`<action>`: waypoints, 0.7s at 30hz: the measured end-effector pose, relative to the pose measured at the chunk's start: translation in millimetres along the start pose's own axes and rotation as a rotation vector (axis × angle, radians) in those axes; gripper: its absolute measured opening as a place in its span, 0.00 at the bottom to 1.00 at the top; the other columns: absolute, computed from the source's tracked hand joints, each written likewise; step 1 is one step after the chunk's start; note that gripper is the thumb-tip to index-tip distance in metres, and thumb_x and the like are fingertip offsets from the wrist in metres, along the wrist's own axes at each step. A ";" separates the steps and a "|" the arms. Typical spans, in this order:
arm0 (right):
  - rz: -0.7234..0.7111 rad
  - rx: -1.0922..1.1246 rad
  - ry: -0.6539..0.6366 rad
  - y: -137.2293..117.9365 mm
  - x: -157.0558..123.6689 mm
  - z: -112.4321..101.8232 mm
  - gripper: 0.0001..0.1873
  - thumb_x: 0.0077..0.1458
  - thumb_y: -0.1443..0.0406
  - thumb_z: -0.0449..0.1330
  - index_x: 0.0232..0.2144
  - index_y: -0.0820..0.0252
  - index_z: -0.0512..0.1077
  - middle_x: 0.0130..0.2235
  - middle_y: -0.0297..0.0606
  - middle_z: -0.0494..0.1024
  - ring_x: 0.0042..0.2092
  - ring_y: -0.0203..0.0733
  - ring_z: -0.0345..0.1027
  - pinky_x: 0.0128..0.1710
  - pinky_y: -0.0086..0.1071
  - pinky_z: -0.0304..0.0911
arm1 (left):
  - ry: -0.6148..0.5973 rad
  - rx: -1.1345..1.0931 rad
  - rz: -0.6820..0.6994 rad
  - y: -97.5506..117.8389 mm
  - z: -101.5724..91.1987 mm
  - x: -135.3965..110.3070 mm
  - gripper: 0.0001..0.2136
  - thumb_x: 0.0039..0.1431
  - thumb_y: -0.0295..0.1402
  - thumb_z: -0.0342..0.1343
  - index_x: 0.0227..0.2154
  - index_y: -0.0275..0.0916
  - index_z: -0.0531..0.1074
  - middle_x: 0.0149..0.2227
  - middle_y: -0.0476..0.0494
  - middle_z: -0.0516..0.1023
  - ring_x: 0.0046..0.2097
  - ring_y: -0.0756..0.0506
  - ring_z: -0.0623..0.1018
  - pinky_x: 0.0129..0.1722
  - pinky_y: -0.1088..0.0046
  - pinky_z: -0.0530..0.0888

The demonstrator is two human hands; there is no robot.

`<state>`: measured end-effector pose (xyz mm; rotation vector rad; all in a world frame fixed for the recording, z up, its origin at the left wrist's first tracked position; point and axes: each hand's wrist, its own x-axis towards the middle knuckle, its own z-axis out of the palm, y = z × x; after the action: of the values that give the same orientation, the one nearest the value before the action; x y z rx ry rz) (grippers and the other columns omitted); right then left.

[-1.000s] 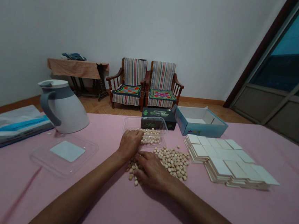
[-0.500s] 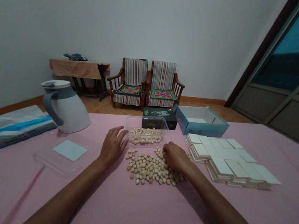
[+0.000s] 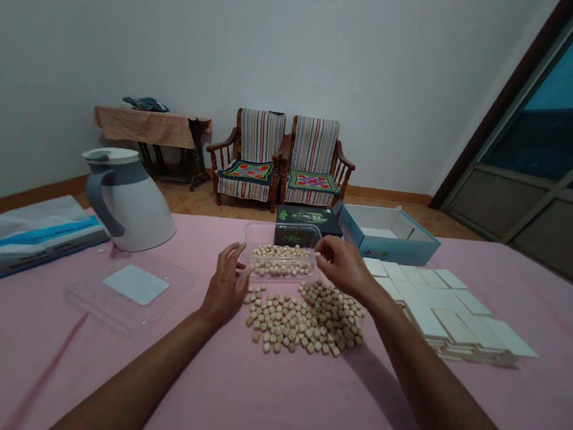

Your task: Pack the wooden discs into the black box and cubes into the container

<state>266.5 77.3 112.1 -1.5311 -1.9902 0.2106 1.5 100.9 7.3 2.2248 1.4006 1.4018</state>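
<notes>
A clear plastic box (image 3: 277, 278) holds a layer of small pale wooden cubes (image 3: 282, 260). My left hand (image 3: 225, 286) is open at the box's left side, fingers curved and apart, fingertips by its wall. At the right rim is my right hand (image 3: 343, 265), thumb and fingers pinched together; a pale bit at the tips looks like one wooden cube, largely covered by the fingers. Nearer to me, a loose pile of the same cubes (image 3: 302, 323) lies on the pink cloth, below both hands.
Stacked white tiles (image 3: 440, 295) lie to the right. Behind are a black box (image 3: 333, 224) and an open blue carton (image 3: 394, 248). On the left are a clear lid (image 3: 180, 283) with a white label, a grey-white jug (image 3: 146, 213) and a blue-white pack (image 3: 43, 240).
My right hand has moved from the pile up to the box's right rim, uncovering more cubes. My left hand has shifted slightly right and its fingers have curled a little.
</notes>
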 end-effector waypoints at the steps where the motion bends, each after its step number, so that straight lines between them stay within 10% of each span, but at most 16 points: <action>1: -0.014 0.028 0.061 -2.1 6.6 0.0 0.05 0.49 0.72 0.56 0.31 0.62 0.70 0.32 0.36 0.74 0.33 0.35 0.66 0.33 0.27 0.57 | -0.004 0.001 -0.006 -0.5 -0.4 -0.4 0.26 0.59 0.28 0.50 0.61 0.43 0.54 0.61 0.35 0.56 0.40 0.50 0.74 0.40 0.68 0.77; 5: -0.013 0.069 0.191 -3.5 14.9 2.2 0.07 0.52 0.70 0.56 0.36 0.63 0.70 0.36 0.39 0.75 0.35 0.36 0.67 0.36 0.28 0.58 | -0.028 -0.010 -0.029 -3.3 -1.6 -2.2 0.27 0.59 0.27 0.49 0.61 0.44 0.53 0.60 0.36 0.57 0.39 0.51 0.74 0.40 0.69 0.77; 12: 0.070 -0.199 -0.399 14.6 -32.3 5.4 0.06 0.48 0.70 0.56 0.30 0.61 0.72 0.34 0.40 0.76 0.35 0.39 0.67 0.32 0.29 0.54 | -0.094 -0.063 -0.046 -7.7 1.8 -3.3 0.32 0.57 0.25 0.49 0.64 0.43 0.47 0.52 0.40 0.68 0.40 0.50 0.76 0.40 0.71 0.76; 21: 0.183 -0.331 -0.441 19.0 -48.2 24.7 0.10 0.51 0.70 0.53 0.35 0.62 0.72 0.37 0.44 0.77 0.39 0.42 0.68 0.33 0.30 0.51 | -0.162 -0.071 -0.043 -4.9 -0.6 -1.9 0.35 0.56 0.26 0.49 0.66 0.44 0.43 0.54 0.38 0.68 0.40 0.50 0.77 0.43 0.69 0.76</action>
<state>275.4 44.9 65.6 -2.0209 -2.3079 0.3304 -2.3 102.0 3.7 2.1950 1.3159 1.2088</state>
